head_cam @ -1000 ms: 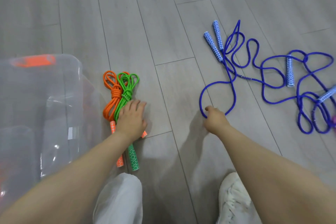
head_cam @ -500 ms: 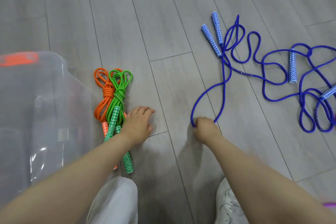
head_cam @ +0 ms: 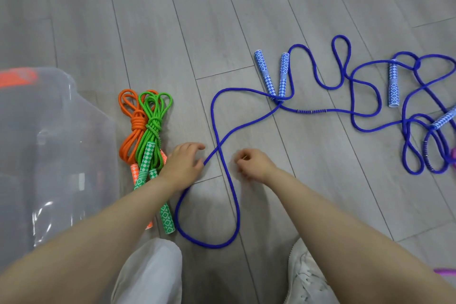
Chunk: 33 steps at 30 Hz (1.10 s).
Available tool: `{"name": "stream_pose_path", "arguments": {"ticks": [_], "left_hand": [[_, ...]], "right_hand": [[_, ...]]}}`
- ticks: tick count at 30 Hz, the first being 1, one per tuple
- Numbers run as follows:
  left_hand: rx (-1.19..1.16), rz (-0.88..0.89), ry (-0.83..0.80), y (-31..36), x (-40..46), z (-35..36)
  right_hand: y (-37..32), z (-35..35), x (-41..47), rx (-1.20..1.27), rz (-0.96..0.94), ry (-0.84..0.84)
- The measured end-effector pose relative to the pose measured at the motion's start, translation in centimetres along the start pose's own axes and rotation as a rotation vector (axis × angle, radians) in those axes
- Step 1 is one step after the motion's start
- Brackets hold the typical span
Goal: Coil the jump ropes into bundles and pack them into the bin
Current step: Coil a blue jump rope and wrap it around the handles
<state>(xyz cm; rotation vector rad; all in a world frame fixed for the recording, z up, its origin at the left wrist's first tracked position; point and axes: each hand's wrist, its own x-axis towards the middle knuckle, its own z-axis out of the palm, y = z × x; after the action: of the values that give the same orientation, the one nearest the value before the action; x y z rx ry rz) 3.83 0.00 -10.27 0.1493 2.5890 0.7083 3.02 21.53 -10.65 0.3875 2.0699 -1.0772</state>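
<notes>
A blue jump rope (head_cam: 233, 205) lies in a big loop on the floor in front of me, and its two blue-and-white handles (head_cam: 274, 76) lie side by side further out. My left hand (head_cam: 182, 165) rests on the loop's left strand, which comes out between thumb and fingers. My right hand (head_cam: 254, 164) sits just right of the loop with fingers curled, a small gap from the rope. A coiled orange rope (head_cam: 134, 126) and a coiled green rope (head_cam: 153, 126) lie beside the clear plastic bin (head_cam: 74, 131) at left.
A second blue rope (head_cam: 417, 131) lies tangled at far right with its handles (head_cam: 393, 84) apart. Something purple shows at the right edge (head_cam: 453, 155). My knee (head_cam: 150, 271) and white shoe (head_cam: 306, 276) are at the bottom. The bin has an orange latch (head_cam: 17, 76).
My right hand dragged the blue rope toward me and let it go; the handles slid closer. My left hand moved off the coiled bundles to the right onto the blue rope.
</notes>
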Motion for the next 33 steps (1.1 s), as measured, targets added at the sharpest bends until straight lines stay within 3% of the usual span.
{"name": "stream_pose_path", "arguments": {"ticks": [3,10,12,17,20,25,33], "left_hand": [[-0.018,-0.009,-0.076,0.2,-0.1,0.1],[-0.100,-0.029,-0.280,0.6,-0.4,0.2],[-0.130,-0.034,-0.290,0.5,-0.4,0.3],[-0.160,-0.054,-0.260,-0.1,-0.5,0.2],[-0.132,-0.055,-0.269,-0.1,-0.6,-0.1],[-0.067,-0.018,-0.297,0.9,-1.3,-1.6],[0.002,0.024,-0.268,4.2,-4.4,-7.9]], "right_hand": [[0.8,-1.6,0.8,-0.180,-0.047,0.145],[-2.0,-4.9,3.5,-0.263,-0.040,0.227],[-3.0,-6.2,4.8,-0.303,0.015,0.196],[-3.3,-6.5,4.0,-0.762,0.079,0.040],[-1.8,-5.1,2.4,-0.853,0.087,-0.017],[1.2,-3.3,0.0,-0.651,0.236,0.185],[-3.9,-8.0,-6.6,-0.392,0.113,0.446]]}}
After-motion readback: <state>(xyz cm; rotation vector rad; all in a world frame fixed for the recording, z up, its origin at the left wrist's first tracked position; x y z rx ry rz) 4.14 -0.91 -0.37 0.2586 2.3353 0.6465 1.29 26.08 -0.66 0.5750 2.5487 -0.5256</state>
